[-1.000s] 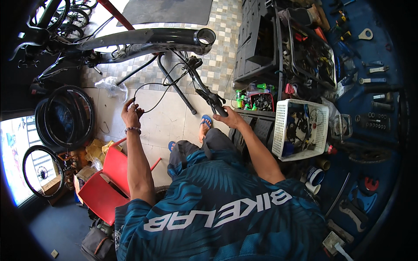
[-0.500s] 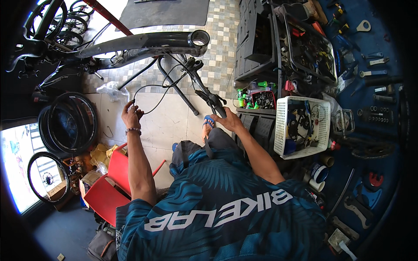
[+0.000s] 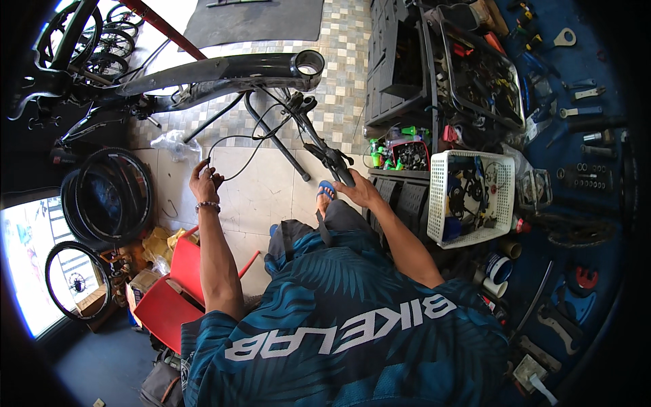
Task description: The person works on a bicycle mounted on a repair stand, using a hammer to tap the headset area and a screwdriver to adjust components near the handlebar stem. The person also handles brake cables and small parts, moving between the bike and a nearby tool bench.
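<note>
A dark bicycle frame (image 3: 217,69) spans the upper left, its open head tube facing right. Below that tube, a black handlebar (image 3: 303,122) with a brake lever (image 3: 331,157) slants down toward me. My right hand (image 3: 359,190) is closed around the grip at the handlebar's near end. A thin black cable (image 3: 236,138) loops leftward from the handlebar. Pinched in the fingers of my left hand (image 3: 205,182) is the far part of this cable; its tip is too small to make out.
A white basket of parts (image 3: 439,203) and a dark cabinet (image 3: 400,57) stand on the right, beside tools on a blue surface. At left are a red chair (image 3: 166,315) and several wheels (image 3: 139,193). Stand legs (image 3: 281,146) reach the tiled floor beneath the frame.
The view has shifted very slightly. Both hands keep their holds on the cable and the handlebar, with barely any movement.
</note>
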Demonstrator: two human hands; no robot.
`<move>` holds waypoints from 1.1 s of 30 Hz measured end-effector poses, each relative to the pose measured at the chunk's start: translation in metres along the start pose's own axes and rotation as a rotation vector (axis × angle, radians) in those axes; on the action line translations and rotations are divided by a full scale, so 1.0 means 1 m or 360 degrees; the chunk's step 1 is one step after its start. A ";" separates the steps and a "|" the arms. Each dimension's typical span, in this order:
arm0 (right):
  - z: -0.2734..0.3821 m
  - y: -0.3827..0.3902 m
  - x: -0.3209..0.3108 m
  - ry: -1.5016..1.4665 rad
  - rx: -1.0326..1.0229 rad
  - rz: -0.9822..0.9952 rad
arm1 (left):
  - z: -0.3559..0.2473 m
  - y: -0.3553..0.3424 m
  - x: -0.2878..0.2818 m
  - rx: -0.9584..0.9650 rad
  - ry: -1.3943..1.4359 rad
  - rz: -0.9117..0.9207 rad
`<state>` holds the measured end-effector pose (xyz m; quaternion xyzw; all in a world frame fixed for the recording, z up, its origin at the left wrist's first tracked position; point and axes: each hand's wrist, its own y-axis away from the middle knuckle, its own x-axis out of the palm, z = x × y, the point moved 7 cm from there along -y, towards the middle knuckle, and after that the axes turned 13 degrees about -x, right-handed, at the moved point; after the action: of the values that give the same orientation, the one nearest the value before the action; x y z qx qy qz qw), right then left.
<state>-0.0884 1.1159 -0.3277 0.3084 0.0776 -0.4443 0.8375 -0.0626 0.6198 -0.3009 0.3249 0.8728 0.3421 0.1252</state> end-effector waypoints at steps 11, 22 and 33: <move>0.000 0.002 -0.001 0.0051 0.0118 -0.0045 | 0.001 -0.004 0.001 0.0001 -0.0017 0.0018; 0.005 0.003 -0.001 -0.0053 0.0116 -0.0049 | -0.001 -0.005 0.001 0.0003 -0.0030 0.0030; 0.000 0.002 0.002 -0.0034 0.0131 0.0006 | 0.001 -0.007 -0.001 -0.0013 -0.0006 0.0002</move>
<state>-0.0854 1.1159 -0.3276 0.3381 0.0496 -0.4489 0.8257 -0.0646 0.6160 -0.3066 0.3257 0.8709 0.3451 0.1279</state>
